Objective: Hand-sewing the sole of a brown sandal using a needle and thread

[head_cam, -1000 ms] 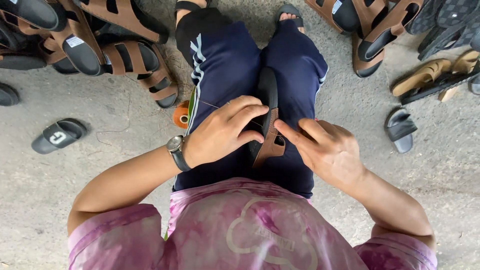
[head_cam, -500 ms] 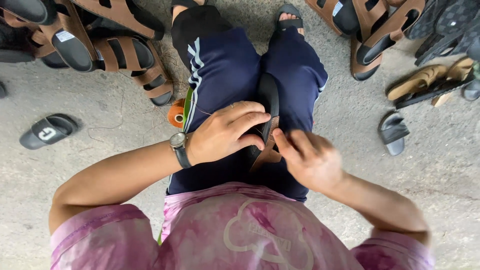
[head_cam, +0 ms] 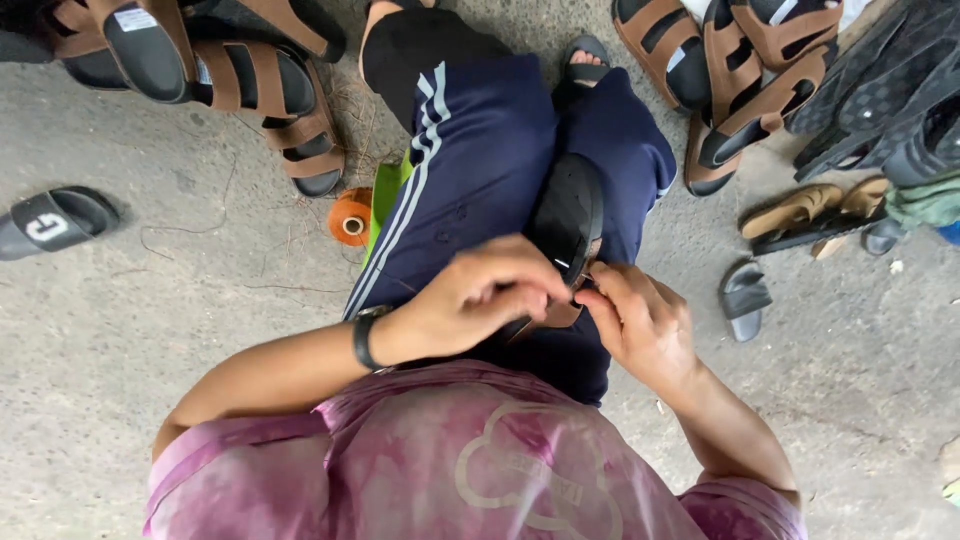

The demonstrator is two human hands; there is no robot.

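- Your left hand (head_cam: 480,290) is closed over the near end of a black-soled sandal (head_cam: 568,215), fingers curled down onto its brown strap (head_cam: 560,315).
- Your right hand (head_cam: 640,325) pinches the same strap from the other side, fingertips (head_cam: 592,296) meeting those of the left hand.
- You have the sandal lying sole-up along your lap, on the navy trousers (head_cam: 480,150), its far end pointing away toward your feet; both grips sit at the end nearest your body.
- You wear a dark wristwatch (head_cam: 364,338) on the left wrist.
- You have an orange thread spool (head_cam: 350,217) on the concrete floor (head_cam: 120,340) just left of your leg.
- You have brown-strapped sandals (head_cam: 250,80) piled to the upper left, more (head_cam: 740,70) to the upper right.
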